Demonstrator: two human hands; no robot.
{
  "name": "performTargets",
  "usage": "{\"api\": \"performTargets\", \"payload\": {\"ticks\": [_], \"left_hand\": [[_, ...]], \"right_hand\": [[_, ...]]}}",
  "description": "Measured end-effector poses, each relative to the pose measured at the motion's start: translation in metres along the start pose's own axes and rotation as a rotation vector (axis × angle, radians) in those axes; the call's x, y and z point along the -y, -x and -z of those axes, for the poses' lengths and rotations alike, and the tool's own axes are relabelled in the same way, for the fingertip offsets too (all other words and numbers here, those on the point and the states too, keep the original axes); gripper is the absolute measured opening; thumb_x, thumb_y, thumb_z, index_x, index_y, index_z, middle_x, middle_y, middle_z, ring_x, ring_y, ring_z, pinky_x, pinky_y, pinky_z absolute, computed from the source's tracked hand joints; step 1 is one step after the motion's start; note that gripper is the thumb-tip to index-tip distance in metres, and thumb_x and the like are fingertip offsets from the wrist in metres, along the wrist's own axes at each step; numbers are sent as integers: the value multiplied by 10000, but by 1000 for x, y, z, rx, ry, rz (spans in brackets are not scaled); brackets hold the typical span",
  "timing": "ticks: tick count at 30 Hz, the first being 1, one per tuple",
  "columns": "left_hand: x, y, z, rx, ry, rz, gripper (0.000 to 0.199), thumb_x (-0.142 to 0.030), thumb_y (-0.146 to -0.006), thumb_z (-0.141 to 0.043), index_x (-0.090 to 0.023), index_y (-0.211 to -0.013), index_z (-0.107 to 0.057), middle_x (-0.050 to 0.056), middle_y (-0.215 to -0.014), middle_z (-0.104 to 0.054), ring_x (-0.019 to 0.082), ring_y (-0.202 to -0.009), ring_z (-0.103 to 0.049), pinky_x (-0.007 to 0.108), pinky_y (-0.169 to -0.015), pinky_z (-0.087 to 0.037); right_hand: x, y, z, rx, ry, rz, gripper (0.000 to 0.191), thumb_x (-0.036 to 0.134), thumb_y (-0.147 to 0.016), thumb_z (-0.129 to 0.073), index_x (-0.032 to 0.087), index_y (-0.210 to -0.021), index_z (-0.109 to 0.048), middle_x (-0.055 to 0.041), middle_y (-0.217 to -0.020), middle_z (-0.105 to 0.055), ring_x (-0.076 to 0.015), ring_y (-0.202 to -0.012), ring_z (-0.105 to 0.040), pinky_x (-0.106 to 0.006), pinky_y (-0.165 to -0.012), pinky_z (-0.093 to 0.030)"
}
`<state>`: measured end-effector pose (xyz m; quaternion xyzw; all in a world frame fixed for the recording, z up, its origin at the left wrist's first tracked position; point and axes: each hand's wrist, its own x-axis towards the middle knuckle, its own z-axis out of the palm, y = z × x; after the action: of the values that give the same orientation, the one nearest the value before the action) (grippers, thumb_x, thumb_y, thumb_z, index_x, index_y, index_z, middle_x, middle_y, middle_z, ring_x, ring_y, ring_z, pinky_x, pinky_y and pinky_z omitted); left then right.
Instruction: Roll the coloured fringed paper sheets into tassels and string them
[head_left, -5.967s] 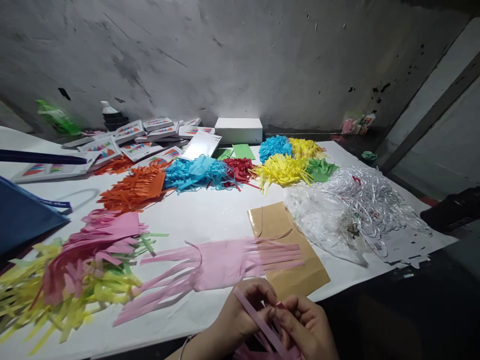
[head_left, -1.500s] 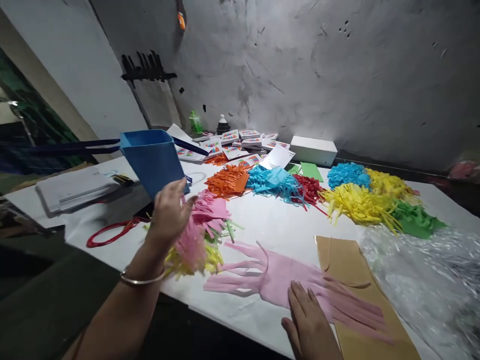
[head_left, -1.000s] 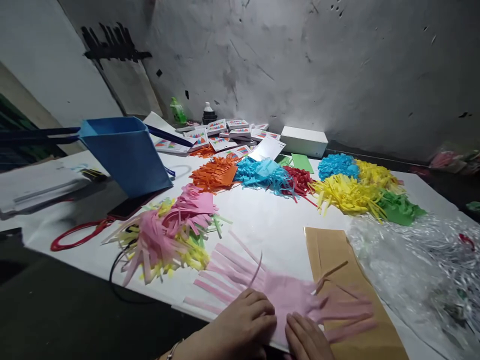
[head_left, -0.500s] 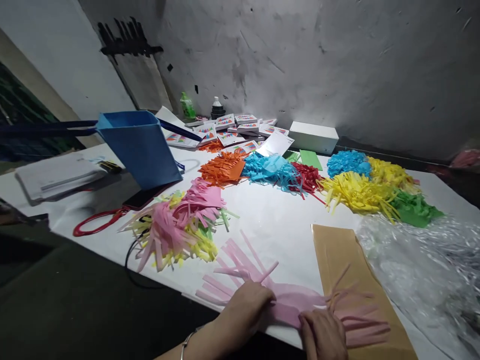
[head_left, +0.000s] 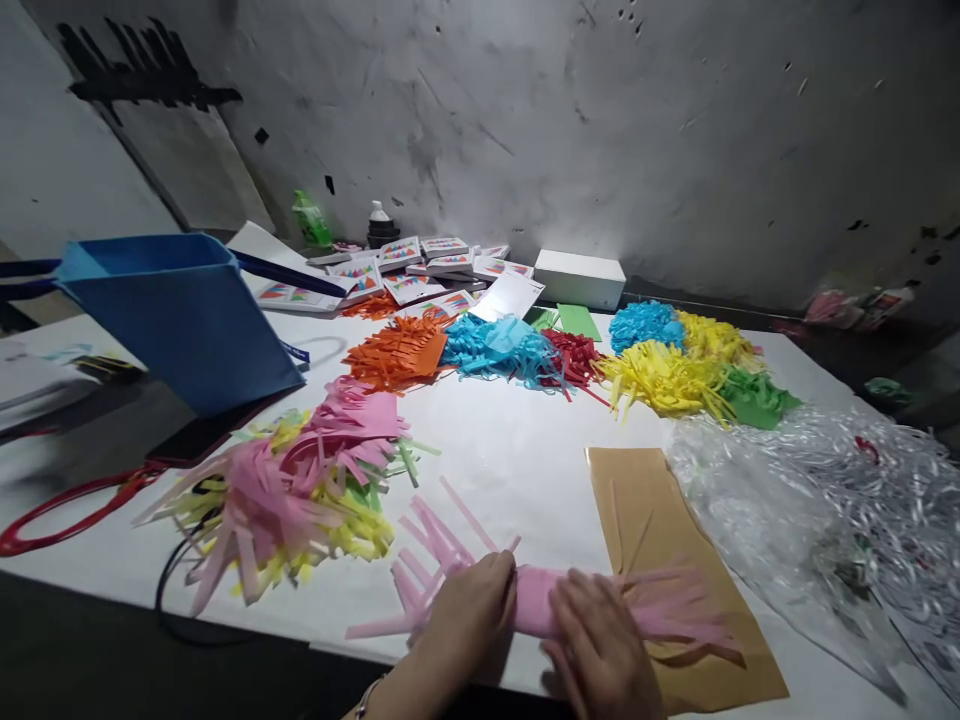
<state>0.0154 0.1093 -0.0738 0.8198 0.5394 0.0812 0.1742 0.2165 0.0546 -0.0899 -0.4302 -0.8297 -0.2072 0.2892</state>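
At the table's near edge lies a pink fringed tissue paper [head_left: 534, 600], its cut strips fanning out at both ends and its uncut middle folded into a band. My left hand [head_left: 469, 605] is closed on the left part of that band. The fingers of my right hand [head_left: 600, 635] bend over the band's right part, with the thumb low at the near edge. Right-hand strips rest on a sheet of brown paper [head_left: 626, 500]. Further left is a heap of pink and yellow fringed paper [head_left: 277, 480].
Orange [head_left: 397, 350], blue [head_left: 502, 345], red and yellow [head_left: 664, 380] fringe bundles line the back. Small printed boxes [head_left: 405, 275] and a white box [head_left: 579, 278] stand behind. A blue bag [head_left: 187, 330] is at left. Clear plastic [head_left: 765, 520] covers the right side.
The pink paper's middle has been folded into a narrower, flatter band. My right hand has shifted from gripping its near edge to lying over it. The view has turned right.
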Motion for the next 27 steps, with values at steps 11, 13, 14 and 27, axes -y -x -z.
{"api": "performTargets", "payload": {"ticks": [11, 13, 14, 27], "left_hand": [[10, 33, -3, -259, 53, -765, 107, -274, -931, -630, -244, -1034, -624, 12, -955, -705, 209, -927, -594, 470, -1094, -291], [11, 40, -5, -223, 83, -739, 127, -126, -965, -536, -228, -968, -612, -11, -878, -699, 170, -859, -575, 426, -1076, -296], [12, 43, -5, -222, 107, -719, 174, -89, -972, -496, -221, -948, -607, -12, -860, -699, 167, -850, -568, 422, -1069, -299], [-1, 40, 2, -292, 158, -307, 125, -114, -888, -521, -192, -805, -572, 59, -947, -642, 223, -885, -541, 446, -899, -417]], "right_hand": [[22, 48, -4, -96, -231, 21, 263, 63, -938, -466, 188, -963, -696, -1, -847, -763, -134, -852, -719, -327, -1040, -466], [28, 51, 5, -61, -337, -67, 229, 73, -928, -495, 196, -982, -680, -3, -819, -744, -133, -812, -710, -327, -966, -500], [29, 50, 9, -45, -383, -124, 207, 91, -928, -511, 203, -994, -672, -2, -813, -734, -140, -806, -704, -339, -945, -502], [33, 29, 14, 55, -155, -449, 174, 152, -952, -498, 239, -990, -644, -18, -873, -688, -200, -865, -652, -426, -965, -357]]}}
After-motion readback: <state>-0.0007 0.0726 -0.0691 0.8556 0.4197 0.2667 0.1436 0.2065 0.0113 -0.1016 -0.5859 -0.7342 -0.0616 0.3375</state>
